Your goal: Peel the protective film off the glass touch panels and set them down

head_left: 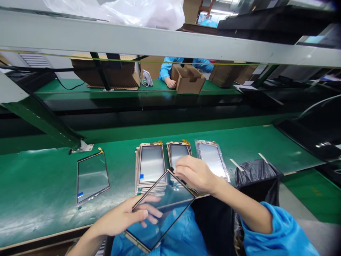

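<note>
A clear touch panel (167,209) with a thin black border is held tilted over the table's front edge, one corner pointing up. My left hand (133,215) grips it along its left side, and some of the fingers show through the glass. At the top corner, my right hand (195,174) has its fingers pinched together on the panel's dark tab or edge; the fingertips are partly hidden. Just behind stand two stacks of panels, a left stack (151,163) and a middle stack (180,151) partly covered by my right hand.
A single panel (93,177) lies at left on the green table (39,185). Film-wrapped panels (212,158) lie right of the stacks. A black-bagged bin (255,174) is at right. A shelf beam (160,39) crosses above. Opposite, a co-worker's hand (171,83) is beside a cardboard box (190,83).
</note>
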Demonstrator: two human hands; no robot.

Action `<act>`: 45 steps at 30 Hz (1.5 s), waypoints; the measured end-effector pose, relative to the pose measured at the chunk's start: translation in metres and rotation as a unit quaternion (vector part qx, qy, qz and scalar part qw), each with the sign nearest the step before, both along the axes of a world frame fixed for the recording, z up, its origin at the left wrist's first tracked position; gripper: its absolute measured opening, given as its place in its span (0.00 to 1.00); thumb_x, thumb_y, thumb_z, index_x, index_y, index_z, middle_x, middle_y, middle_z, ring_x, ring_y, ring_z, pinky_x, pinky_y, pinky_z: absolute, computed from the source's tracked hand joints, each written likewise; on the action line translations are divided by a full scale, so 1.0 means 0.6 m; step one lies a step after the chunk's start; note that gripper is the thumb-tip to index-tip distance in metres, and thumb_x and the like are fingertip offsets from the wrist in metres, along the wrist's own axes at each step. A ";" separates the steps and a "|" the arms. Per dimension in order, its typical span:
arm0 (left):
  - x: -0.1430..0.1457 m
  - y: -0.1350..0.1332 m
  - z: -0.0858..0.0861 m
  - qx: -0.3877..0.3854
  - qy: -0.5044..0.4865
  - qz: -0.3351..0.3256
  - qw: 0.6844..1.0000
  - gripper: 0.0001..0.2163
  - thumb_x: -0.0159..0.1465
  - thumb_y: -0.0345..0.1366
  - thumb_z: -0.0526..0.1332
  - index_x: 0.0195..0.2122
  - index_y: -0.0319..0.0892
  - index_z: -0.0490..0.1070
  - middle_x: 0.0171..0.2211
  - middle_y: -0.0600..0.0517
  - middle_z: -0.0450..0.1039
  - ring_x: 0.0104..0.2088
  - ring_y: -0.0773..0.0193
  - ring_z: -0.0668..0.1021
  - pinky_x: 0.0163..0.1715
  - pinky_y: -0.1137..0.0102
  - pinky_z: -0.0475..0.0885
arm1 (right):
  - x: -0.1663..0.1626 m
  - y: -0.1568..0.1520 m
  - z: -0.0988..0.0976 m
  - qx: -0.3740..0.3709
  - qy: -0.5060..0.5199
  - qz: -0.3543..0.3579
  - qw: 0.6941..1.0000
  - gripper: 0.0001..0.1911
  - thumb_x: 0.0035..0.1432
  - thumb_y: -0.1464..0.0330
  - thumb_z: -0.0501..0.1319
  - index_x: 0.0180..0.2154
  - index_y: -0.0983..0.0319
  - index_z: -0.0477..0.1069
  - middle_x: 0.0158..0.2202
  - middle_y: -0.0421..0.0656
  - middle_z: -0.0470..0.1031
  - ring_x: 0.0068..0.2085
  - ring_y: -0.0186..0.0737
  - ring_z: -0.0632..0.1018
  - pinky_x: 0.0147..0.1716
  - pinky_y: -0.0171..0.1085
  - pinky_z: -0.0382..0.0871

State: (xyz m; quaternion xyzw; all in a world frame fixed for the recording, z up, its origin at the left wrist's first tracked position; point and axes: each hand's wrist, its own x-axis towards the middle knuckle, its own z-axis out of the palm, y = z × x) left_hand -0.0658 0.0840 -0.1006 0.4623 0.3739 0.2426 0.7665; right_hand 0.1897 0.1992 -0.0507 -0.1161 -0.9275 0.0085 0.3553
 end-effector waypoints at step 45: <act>0.024 0.035 0.017 0.036 0.066 0.012 0.997 0.22 0.64 0.43 0.58 0.58 0.42 0.63 0.49 0.42 0.75 0.46 0.53 0.78 0.41 0.66 0.72 | 0.028 -0.039 0.012 -0.035 -0.114 -0.050 0.992 0.14 0.70 0.73 0.44 0.35 0.64 0.65 0.31 0.46 0.68 0.32 0.42 0.66 0.28 0.38 0.60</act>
